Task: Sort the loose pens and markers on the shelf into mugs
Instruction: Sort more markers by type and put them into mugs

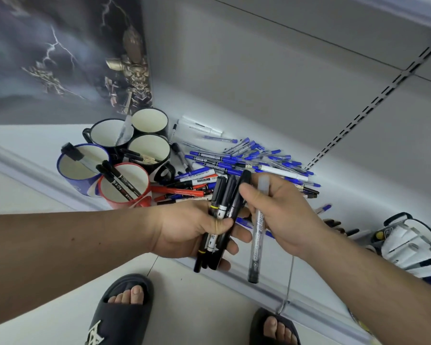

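Gripping slim black markers (218, 220), left hand (192, 230); right hand (279, 215) fingers pinch a clear-barrelled marker (256, 235).

Left forearm reaching in from the left edge, left hand (194, 230) palm up, fingers and thumb curled around a bundle of dark markers (219, 220). Right arm coming in from the lower right, right hand (281, 215) back side up, gripping one grey marker (256, 235) that hangs down, thumb touching the bundle. Both feet in black slippers (120, 312).
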{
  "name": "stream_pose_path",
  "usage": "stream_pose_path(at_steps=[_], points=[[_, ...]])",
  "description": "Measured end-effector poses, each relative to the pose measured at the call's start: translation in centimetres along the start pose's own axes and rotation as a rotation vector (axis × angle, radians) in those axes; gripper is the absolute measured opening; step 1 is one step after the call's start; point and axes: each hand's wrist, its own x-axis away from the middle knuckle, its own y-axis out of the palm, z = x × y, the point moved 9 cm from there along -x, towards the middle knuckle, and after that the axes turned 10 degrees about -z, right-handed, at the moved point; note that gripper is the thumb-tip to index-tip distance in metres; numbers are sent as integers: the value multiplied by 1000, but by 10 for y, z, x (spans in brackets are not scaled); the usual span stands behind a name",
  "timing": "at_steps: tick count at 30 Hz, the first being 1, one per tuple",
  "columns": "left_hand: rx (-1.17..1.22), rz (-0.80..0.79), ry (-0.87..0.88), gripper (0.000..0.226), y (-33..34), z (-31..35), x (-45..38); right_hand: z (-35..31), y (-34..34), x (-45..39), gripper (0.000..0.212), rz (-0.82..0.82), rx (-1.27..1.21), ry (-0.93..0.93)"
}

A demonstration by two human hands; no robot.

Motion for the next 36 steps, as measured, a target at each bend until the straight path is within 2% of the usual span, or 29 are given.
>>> stream_pose_path(at_steps=[3, 6, 8, 15, 18, 21, 27, 32, 36], points=[[-4, 10, -19, 19, -3, 0, 10, 4, 1, -5, 26, 50, 20, 45], [-25, 72, -42, 20, -17, 0, 24, 6, 1, -7, 19, 94, 25, 131], [-15, 137, -39, 19, -30, 0, 35, 2, 0, -7, 22, 115, 1, 165], [-27, 380, 123, 27, -72, 17, 68, -17, -3, -4, 16, 153, -25, 205], [-75, 431, 158, 24, -81, 24, 80, -24, 6, -6, 12, 148, 21, 226], [-13, 510, 211, 20, -94, 28, 90, -35, 12, -22, 10, 171, 79, 200], [131, 774, 377, 22, -146, 38, 126, -59, 24, -87, 6, 290, 90, 21], [129, 818, 385, 21, -159, 30, 136, -53, 44, -148, 3, 378, 95, 13], [132, 791, 383, 20, -162, 22, 132, -50, 55, -185, 5, 446, 90, 22]])
